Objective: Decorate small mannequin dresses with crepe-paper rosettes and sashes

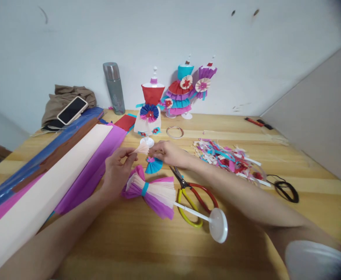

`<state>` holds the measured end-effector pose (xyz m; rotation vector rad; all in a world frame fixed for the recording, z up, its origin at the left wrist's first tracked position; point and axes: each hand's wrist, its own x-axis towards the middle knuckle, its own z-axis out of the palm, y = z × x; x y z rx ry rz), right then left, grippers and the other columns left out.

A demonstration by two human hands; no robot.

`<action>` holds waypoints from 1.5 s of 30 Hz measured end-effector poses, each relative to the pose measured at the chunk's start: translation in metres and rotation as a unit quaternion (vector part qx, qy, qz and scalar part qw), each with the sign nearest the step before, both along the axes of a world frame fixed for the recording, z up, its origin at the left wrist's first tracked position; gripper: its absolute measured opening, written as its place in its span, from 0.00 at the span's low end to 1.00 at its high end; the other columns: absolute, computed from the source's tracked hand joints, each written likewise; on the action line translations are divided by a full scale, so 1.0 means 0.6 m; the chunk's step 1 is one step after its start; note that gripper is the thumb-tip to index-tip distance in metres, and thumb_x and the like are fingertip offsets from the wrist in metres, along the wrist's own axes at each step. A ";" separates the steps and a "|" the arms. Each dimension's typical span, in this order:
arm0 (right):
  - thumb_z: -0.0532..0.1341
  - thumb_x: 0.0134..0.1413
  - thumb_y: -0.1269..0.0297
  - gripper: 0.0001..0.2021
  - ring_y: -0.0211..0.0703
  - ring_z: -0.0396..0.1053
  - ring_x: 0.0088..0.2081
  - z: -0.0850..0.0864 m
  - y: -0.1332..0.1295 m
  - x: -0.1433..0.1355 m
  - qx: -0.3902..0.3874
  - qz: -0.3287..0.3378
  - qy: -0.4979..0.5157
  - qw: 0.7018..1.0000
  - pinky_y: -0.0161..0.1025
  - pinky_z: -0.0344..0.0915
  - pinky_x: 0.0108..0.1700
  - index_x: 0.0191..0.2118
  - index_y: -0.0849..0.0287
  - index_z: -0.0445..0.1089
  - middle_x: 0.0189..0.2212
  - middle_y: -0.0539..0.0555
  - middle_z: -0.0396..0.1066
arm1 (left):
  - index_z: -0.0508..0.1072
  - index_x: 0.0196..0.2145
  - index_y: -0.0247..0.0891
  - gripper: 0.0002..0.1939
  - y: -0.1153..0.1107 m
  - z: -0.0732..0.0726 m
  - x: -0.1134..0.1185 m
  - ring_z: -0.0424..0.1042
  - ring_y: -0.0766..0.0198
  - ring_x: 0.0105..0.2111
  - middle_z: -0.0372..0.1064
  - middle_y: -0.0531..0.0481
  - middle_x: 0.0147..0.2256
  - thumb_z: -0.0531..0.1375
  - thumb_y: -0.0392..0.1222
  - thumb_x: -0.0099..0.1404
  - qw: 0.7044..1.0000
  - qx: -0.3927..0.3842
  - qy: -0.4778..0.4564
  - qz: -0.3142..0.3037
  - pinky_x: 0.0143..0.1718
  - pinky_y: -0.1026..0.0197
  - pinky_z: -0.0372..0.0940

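My left hand (116,165) pinches a small pleated fan of cream crepe paper (142,148) between thumb and forefinger. Close by on the right is my right hand (170,153), its fingers drawn together near the fan's edge; whatever lies between those fingertips is hidden. Just below them lies a blue pleated fan (154,166) with a small pink flower. Nearer to me, a dress form on its side wears a purple and cream crepe paper dress (158,190) with a blue band, its white stand (218,225) pointing right. Scissors (187,186) with red and yellow handles lie partly under the stand.
Crepe paper sheets (56,167) cover the left side, beneath a phone (72,110) and brown cloth (68,95). A flask (114,88) and dressed forms (151,105) stand along the wall. Paper scraps (228,157), a tape ring (175,132) and a black cord (287,190) lie rightward.
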<state>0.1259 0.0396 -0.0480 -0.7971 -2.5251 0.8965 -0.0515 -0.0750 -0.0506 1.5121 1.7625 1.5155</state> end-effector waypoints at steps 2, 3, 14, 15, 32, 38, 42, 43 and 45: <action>0.60 0.51 0.72 0.11 0.44 0.72 0.42 0.009 -0.006 0.011 -0.008 -0.028 0.058 0.998 0.40 0.65 0.45 0.40 0.62 0.76 0.40 0.57 0.77 | 0.76 0.31 0.38 0.06 -0.001 -0.001 0.001 0.72 0.65 0.29 0.74 0.53 0.29 0.60 0.40 0.61 1.000 -0.001 0.019 -0.013 0.33 0.65 0.64; 0.60 0.52 0.70 0.12 0.44 0.72 0.43 0.016 -0.011 0.017 -0.023 -0.028 0.096 0.995 0.41 0.65 0.45 0.43 0.62 0.75 0.42 0.58 0.76 | 0.76 0.32 0.39 0.05 -0.002 0.000 0.001 0.71 0.65 0.30 0.74 0.53 0.29 0.60 0.40 0.61 0.999 0.003 0.035 -0.024 0.33 0.64 0.64; 0.66 0.50 0.57 0.20 0.53 0.67 0.47 0.063 -0.115 0.031 0.184 0.009 0.102 0.978 0.50 0.63 0.49 0.47 0.61 0.69 0.43 0.62 0.72 | 0.78 0.33 0.40 0.07 -0.018 0.025 0.038 0.72 0.60 0.34 0.76 0.48 0.32 0.59 0.38 0.62 0.972 0.033 0.181 -0.149 0.37 0.60 0.65; 0.65 0.51 0.60 0.16 0.52 0.68 0.46 0.060 -0.117 0.031 0.190 0.003 0.100 0.977 0.49 0.64 0.48 0.45 0.62 0.70 0.40 0.62 0.73 | 0.78 0.33 0.40 0.07 -0.019 0.026 0.041 0.72 0.60 0.33 0.76 0.48 0.31 0.58 0.38 0.62 0.971 0.033 0.183 -0.153 0.36 0.60 0.64; 0.59 0.48 0.72 0.03 0.40 0.69 0.33 0.098 -0.103 0.022 0.050 -0.123 0.174 0.976 0.38 0.63 0.39 0.28 0.59 0.69 0.28 0.50 0.72 | 0.79 0.39 0.39 0.12 0.000 0.077 0.037 0.73 0.64 0.29 0.76 0.52 0.29 0.66 0.44 0.56 0.990 -0.043 -0.007 -0.137 0.31 0.64 0.66; 0.59 0.48 0.68 0.03 0.38 0.68 0.30 0.086 -0.105 0.020 -0.028 -0.149 0.259 0.954 0.36 0.63 0.37 0.26 0.59 0.68 0.25 0.49 0.71 | 0.78 0.37 0.37 0.17 0.004 0.068 0.055 0.74 0.62 0.30 0.77 0.49 0.30 0.70 0.43 0.49 0.932 -0.095 -0.275 -0.217 0.32 0.61 0.68; 0.61 0.47 0.66 0.04 0.38 0.68 0.29 0.074 -0.112 0.019 -0.098 -0.150 0.301 0.937 0.37 0.64 0.35 0.26 0.59 0.68 0.24 0.49 0.71 | 0.79 0.28 0.37 0.10 -0.003 0.060 0.078 0.70 0.67 0.26 0.75 0.52 0.26 0.71 0.41 0.45 0.907 -0.080 -0.366 -0.192 0.30 0.64 0.66; 0.61 0.47 0.65 0.04 0.37 0.68 0.29 0.072 -0.114 0.019 -0.115 -0.148 0.311 0.932 0.36 0.65 0.35 0.27 0.59 0.68 0.24 0.48 0.71 | 0.79 0.27 0.38 0.10 -0.004 0.059 0.083 0.69 0.68 0.25 0.74 0.53 0.25 0.71 0.41 0.45 0.904 -0.073 -0.381 -0.182 0.29 0.64 0.65; 0.61 0.47 0.65 0.04 0.37 0.68 0.29 0.070 -0.117 0.018 -0.148 -0.146 0.328 0.921 0.36 0.65 0.34 0.27 0.59 0.67 0.24 0.48 0.71 | 0.78 0.26 0.38 0.09 -0.005 0.057 0.091 0.67 0.70 0.23 0.72 0.54 0.23 0.71 0.40 0.44 0.903 -0.059 -0.394 -0.163 0.27 0.65 0.63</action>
